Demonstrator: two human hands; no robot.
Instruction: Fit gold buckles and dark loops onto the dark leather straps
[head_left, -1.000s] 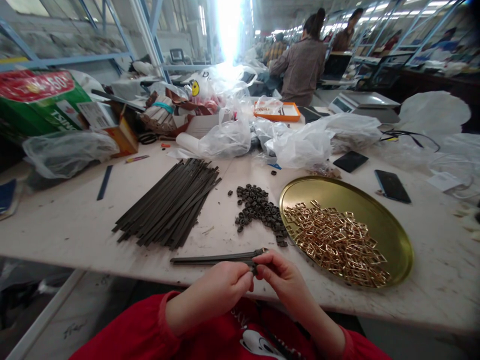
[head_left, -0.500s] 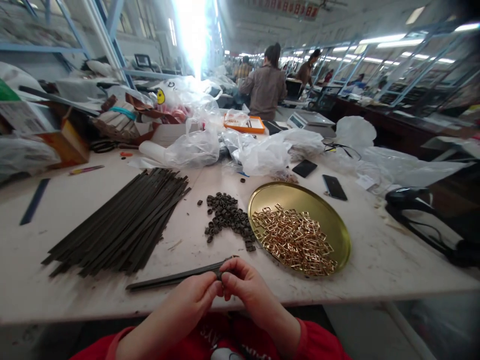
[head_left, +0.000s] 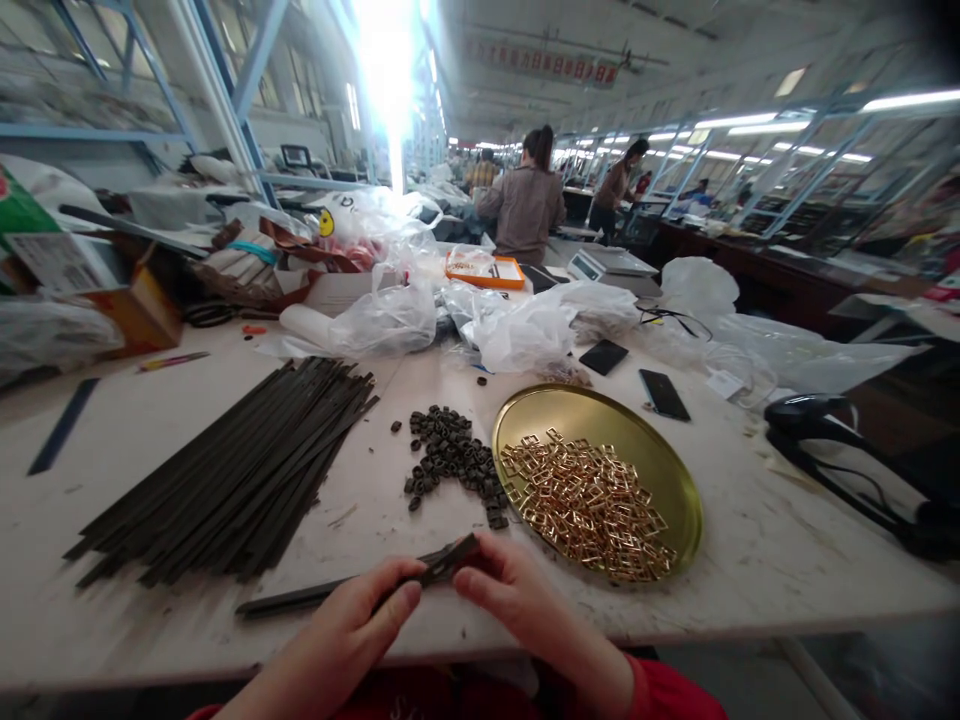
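Observation:
A dark strap (head_left: 436, 570) is held near the table's front edge. My left hand (head_left: 371, 610) pinches it between thumb and fingers, and my right hand (head_left: 499, 580) grips its raised end. Beneath and left of the hands, another dark strip (head_left: 289, 600) lies on the table. To the left spreads a pile of long dark strips (head_left: 232, 470). Beyond my hands is a heap of small dark loops (head_left: 454, 455). Many gold rectangular buckles (head_left: 592, 505) lie on a round gold tray (head_left: 671, 450) at the right.
Clear plastic bags (head_left: 517, 325) stretch across the back of the table. Two dark phone-like objects (head_left: 664, 394) lie behind the tray. A black device (head_left: 810, 410) stands at the right, and an open box (head_left: 139, 300) at the left. Beyond, a person (head_left: 525, 205) faces away.
My hands have moved apart from their close pinch, and more of the dark strap shows between them. The view has tilted up slightly, so the table sits lower in the picture.

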